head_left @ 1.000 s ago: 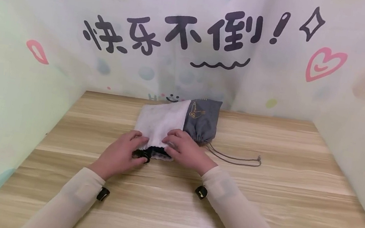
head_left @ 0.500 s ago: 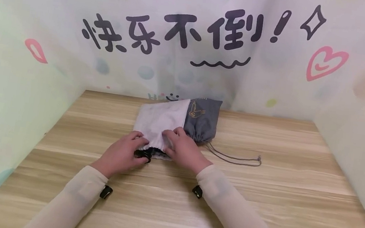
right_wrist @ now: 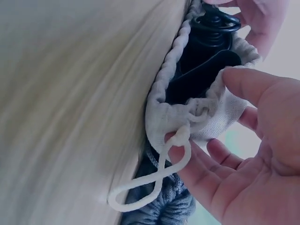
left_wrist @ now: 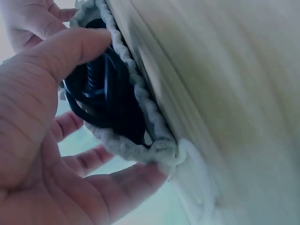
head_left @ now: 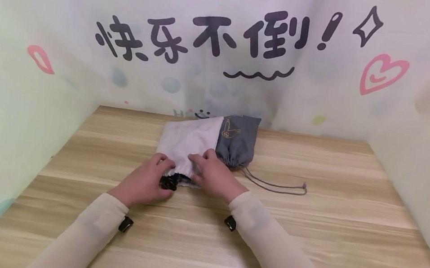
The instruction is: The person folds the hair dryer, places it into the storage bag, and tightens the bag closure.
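Note:
A pale drawstring bag (head_left: 189, 142) lies on the table, its gathered mouth facing me. Inside the mouth sits a coiled black cable (left_wrist: 101, 86) with a ribbed sleeve, beside a smooth black part (right_wrist: 206, 75) whose kind I cannot tell. My left hand (head_left: 148, 179) holds the bag's left corner, its thumb across the mouth over the cable and its fingers outside. With my right hand (head_left: 215, 175) I hold the right corner, thumb on the upper rim and fingers against the cloth. A white cord loop (right_wrist: 159, 183) hangs by the right fingers.
A dark grey drawstring bag (head_left: 237, 141) with a gold print lies against the pale bag's right side. Its grey cord (head_left: 277, 187) trails right over the wooden table (head_left: 327, 239). A printed curtain (head_left: 206, 78) stands behind, with more at both sides.
My right hand has shifted slightly left along the pale bag. The left hand stays at the left corner, and more of the cable shows by its thumb. The grey bag has barely moved.

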